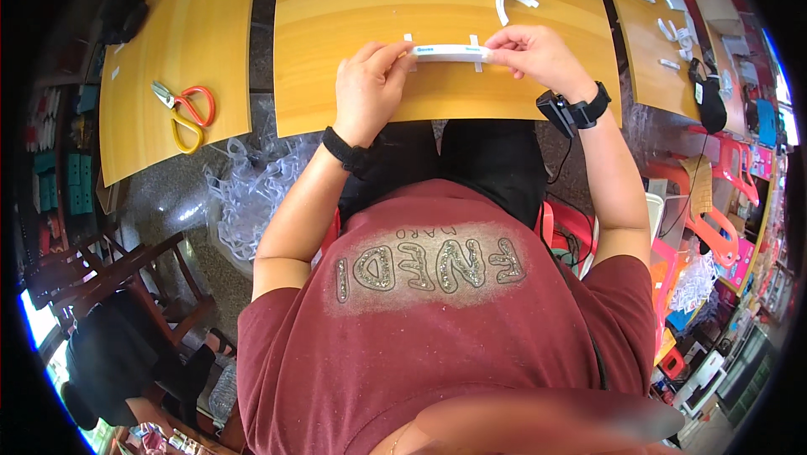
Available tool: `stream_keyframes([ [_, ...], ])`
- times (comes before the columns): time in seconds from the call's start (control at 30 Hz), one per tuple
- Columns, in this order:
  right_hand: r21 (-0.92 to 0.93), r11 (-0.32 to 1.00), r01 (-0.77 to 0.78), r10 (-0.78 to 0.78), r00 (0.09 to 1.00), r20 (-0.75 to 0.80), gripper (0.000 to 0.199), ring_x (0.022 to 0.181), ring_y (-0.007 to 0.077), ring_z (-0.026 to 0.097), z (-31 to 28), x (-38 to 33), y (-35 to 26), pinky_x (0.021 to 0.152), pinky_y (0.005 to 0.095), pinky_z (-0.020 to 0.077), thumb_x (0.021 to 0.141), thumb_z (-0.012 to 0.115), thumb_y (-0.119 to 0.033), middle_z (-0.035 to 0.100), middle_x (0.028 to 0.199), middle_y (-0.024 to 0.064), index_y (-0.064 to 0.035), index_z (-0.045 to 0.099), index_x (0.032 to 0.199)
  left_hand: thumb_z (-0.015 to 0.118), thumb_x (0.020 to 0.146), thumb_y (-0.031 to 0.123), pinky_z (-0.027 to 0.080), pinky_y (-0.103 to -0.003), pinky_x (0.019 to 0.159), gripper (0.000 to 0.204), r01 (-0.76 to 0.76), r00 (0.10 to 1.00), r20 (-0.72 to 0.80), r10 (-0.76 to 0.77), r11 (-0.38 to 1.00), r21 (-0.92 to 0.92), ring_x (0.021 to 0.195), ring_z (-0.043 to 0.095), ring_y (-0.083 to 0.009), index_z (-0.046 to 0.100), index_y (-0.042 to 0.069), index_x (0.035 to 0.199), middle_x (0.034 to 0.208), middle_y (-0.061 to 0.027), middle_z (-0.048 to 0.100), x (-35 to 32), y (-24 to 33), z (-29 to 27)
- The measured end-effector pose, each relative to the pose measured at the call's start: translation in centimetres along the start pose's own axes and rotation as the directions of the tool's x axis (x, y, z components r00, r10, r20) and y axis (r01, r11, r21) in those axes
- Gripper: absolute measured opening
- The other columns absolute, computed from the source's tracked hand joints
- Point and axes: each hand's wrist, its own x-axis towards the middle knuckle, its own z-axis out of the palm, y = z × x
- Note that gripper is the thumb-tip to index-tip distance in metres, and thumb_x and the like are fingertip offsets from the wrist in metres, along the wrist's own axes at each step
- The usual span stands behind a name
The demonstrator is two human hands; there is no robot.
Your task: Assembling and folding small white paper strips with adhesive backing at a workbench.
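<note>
Open tabletop (370, 1) beyond the hands; only white hook (511, 3) nearby.

white strip (451, 52), yellow wooden table (378, 1), red-and-yellow scissors (187, 110)

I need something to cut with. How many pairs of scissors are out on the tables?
2: both on the left table, the red-handled scissors lying across the yellow-handled scissors. Others may be hidden.
</note>
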Motion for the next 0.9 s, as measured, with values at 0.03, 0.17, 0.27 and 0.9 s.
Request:
stream_keyframes([
  [0.03, -0.002, 1.0, 0.011, -0.011, 1.0, -0.003, 0.034, 0.061, 0.0058, 0.057, -0.5, 0.2, -0.3, 0.056, 0.0219, 0.0479, 0.088, 0.074, -0.035, 0.066, 0.078, 0.0004, -0.0033, 0.072, 0.101, 0.07, 0.087, 0.02, 0.044, -0.037, 0.066, 0.015, 0.013, 1.0, 0.003, -0.012, 1.0, -0.026, 0.071, 0.064, -0.0237, 0.074, 0.012, 0.099, 0.081, -0.0046, 0.068, -0.1, -0.1, 0.0],
  [0.17, -0.253, 0.967, -0.039, -0.052, 0.938, -0.342, 0.045, 0.069, 0.0139, 0.063, -2.2, 2.6, 0.5, 0.065, 0.0276, 0.0523, 0.085, 0.075, -0.045, 0.071, 0.084, 0.0068, -0.0031, 0.072, 0.103, 0.072, 0.086, 0.022, 0.046, -0.037, 0.064, 0.018, -0.018, 1.0, -0.015, 0.018, 1.0, -0.024, 0.067, 0.063, -0.0229, 0.074, 0.011, 0.101, 0.081, -0.0053, 0.067, 0.1, 0.2, 0.0],
  [0.27, -0.447, 0.893, -0.056, -0.136, 0.913, -0.386, 0.037, 0.078, 0.0216, 0.066, -2.1, 4.6, 1.6, 0.073, 0.0315, 0.0526, 0.086, 0.075, -0.037, 0.072, 0.09, 0.0111, -0.0023, 0.073, 0.097, 0.071, 0.088, 0.017, 0.046, -0.029, 0.058, 0.024, 0.03, 1.0, 0.004, -0.03, 0.999, -0.037, 0.064, 0.057, -0.0145, 0.073, 0.007, 0.11, 0.082, -0.0054, 0.065, 0.3, 1.1, -0.8],
  [0.9, 0.378, 0.82, 0.429, -0.309, 0.889, -0.338, 0.021, 0.06, 0.0047, 0.052, 1.4, 2.3, -8.7, 0.054, 0.0206, 0.0407, 0.094, 0.069, -0.022, 0.064, 0.072, 0.0004, -0.0012, 0.071, 0.091, 0.074, 0.09, 0.013, 0.051, -0.024, 0.067, 0.018, 0.195, 0.98, 0.13, -0.153, 0.583, -0.789, 0.078, 0.066, -0.0088, 0.071, 0.0, 0.101, 0.088, -0.004, 0.072, 7.2, 7.6, -2.2],
])
